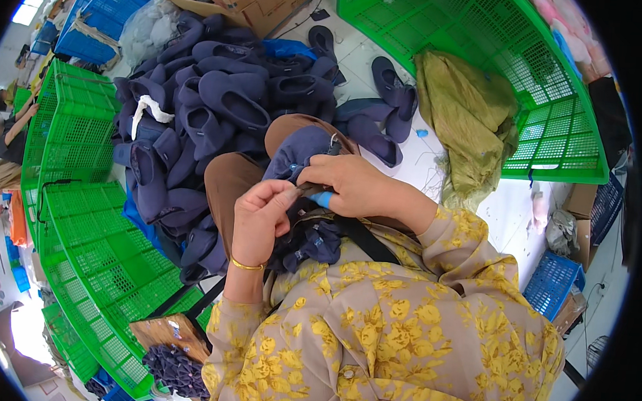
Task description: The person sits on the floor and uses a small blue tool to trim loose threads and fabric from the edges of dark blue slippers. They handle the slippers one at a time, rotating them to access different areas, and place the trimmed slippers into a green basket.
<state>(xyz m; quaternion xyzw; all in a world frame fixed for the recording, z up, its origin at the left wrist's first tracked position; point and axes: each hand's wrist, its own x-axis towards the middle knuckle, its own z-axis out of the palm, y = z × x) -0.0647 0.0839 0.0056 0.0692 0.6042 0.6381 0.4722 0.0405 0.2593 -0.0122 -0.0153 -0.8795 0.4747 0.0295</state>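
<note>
A dark blue slipper (294, 152) rests on my brown-trousered knee, partly covered by my hands. My right hand (355, 180) is curled over its near end and grips it; blue tape wraps one finger. Close beside it, my left hand (256, 215) pinches thumb and forefinger together at the slipper's edge. Whatever is between those fingertips is too small to make out. On my lap, just below the hands, lies bunched dark blue fabric (319, 242).
A large heap of dark blue slippers (228, 97) lies ahead and left, with several more slippers (372, 127) right of it. Green plastic crates (108, 244) stand at left and a green crate (557, 126) at right. An olive sack (464, 106) slumps beside the right one. Another person (8, 137) is far left.
</note>
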